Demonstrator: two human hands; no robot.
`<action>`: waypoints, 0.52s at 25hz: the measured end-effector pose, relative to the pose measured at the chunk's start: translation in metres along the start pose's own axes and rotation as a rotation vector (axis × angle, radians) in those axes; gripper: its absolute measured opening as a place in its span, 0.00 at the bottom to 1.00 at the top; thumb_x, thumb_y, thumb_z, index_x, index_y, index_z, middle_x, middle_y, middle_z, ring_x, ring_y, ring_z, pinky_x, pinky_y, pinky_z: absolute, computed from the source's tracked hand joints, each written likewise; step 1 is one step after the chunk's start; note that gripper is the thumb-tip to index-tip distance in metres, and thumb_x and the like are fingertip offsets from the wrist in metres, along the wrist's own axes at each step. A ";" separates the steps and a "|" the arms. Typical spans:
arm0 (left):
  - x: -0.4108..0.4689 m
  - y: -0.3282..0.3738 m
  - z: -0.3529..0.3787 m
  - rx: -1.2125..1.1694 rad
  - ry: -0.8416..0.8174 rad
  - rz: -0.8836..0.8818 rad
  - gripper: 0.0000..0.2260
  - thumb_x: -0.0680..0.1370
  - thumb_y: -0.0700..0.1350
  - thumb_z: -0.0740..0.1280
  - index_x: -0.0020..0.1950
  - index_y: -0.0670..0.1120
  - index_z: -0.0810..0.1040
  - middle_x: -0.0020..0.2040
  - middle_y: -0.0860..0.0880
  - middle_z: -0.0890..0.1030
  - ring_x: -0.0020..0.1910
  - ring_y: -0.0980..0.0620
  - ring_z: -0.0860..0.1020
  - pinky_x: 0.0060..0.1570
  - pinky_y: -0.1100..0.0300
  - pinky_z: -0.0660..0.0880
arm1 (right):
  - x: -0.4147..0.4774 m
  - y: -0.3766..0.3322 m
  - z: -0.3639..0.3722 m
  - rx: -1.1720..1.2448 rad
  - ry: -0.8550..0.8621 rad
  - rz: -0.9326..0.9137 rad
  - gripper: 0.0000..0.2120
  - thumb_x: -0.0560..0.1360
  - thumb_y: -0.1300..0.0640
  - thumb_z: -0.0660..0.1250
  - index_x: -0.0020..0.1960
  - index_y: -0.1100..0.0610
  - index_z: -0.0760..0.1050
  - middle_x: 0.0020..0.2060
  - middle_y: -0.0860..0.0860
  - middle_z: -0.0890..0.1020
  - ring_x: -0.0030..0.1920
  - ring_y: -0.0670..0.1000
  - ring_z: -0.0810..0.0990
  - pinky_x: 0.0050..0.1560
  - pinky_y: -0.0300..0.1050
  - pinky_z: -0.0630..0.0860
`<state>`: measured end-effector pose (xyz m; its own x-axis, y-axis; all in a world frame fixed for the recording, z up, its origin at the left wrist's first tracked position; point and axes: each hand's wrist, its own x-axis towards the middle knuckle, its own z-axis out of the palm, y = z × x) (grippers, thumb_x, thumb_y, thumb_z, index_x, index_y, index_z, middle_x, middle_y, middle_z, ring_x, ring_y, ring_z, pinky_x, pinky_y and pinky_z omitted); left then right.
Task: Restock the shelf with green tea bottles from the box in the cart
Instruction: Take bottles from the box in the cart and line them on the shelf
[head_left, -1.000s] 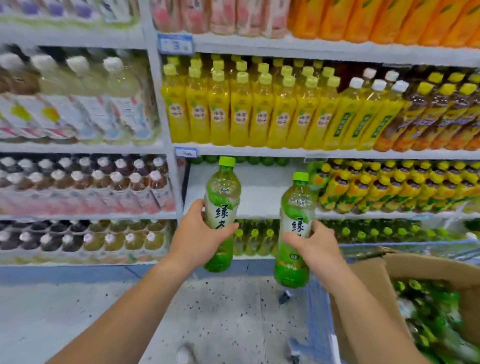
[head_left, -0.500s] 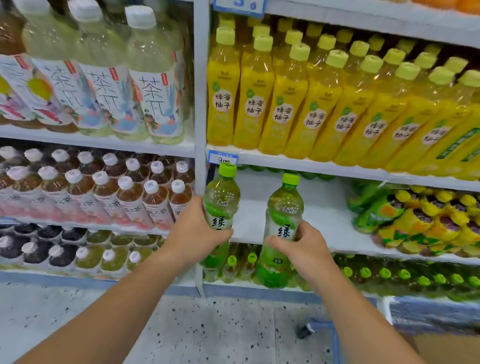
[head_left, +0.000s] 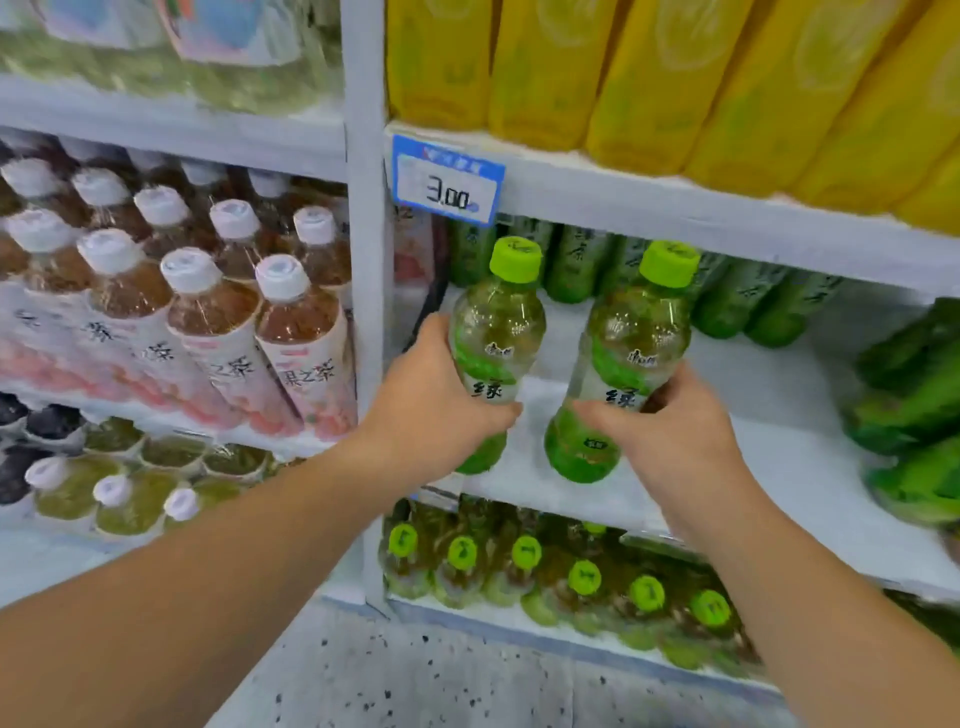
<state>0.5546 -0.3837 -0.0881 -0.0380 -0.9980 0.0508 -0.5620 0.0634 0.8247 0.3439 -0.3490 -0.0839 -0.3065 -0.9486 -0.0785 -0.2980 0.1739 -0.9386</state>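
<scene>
I hold two green tea bottles with lime caps, both upright. My left hand (head_left: 434, 402) grips the left bottle (head_left: 493, 332) round its label. My right hand (head_left: 675, 426) grips the right bottle (head_left: 631, 343) round its lower label. Both bottles are at the front left of a white shelf (head_left: 753, 467), over its edge. A row of more green tea bottles (head_left: 737, 301) stands at the back of that shelf. The cart and box are out of view.
A blue price tag (head_left: 449, 179) reading 3.00 hangs just above the bottles. Yellow bottles (head_left: 675, 78) fill the shelf above, green-capped bottles (head_left: 571, 577) the shelf below. Green packs (head_left: 914, 415) lie at the shelf's right. A white upright post (head_left: 366, 260) separates brown tea bottles (head_left: 208, 312) at left.
The view has closed in on the shelf. Both hands have carried their bottles forward and up, from in front of the shelf to over its front edge.
</scene>
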 end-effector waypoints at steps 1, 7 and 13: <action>0.002 -0.006 0.004 -0.021 0.024 0.012 0.31 0.62 0.54 0.82 0.56 0.59 0.67 0.46 0.64 0.76 0.45 0.79 0.72 0.37 0.81 0.68 | 0.006 0.005 0.002 0.013 -0.007 -0.023 0.22 0.61 0.52 0.82 0.51 0.44 0.78 0.42 0.37 0.85 0.41 0.38 0.84 0.40 0.39 0.79; 0.013 -0.025 0.025 -0.149 0.131 0.031 0.30 0.65 0.49 0.82 0.58 0.61 0.68 0.49 0.70 0.79 0.47 0.76 0.75 0.40 0.81 0.68 | 0.022 0.032 0.020 0.051 -0.099 -0.113 0.23 0.65 0.56 0.82 0.54 0.42 0.77 0.46 0.36 0.85 0.46 0.38 0.84 0.46 0.38 0.79; 0.006 -0.034 0.034 -0.090 0.126 0.028 0.34 0.67 0.50 0.81 0.64 0.60 0.64 0.55 0.63 0.78 0.53 0.65 0.78 0.47 0.75 0.73 | 0.019 0.049 0.021 0.033 -0.172 -0.147 0.23 0.67 0.49 0.80 0.57 0.39 0.75 0.50 0.33 0.83 0.51 0.34 0.81 0.48 0.31 0.78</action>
<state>0.5457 -0.3919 -0.1349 0.0545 -0.9887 0.1399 -0.4853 0.0962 0.8690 0.3426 -0.3647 -0.1383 -0.1026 -0.9947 0.0066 -0.2972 0.0243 -0.9545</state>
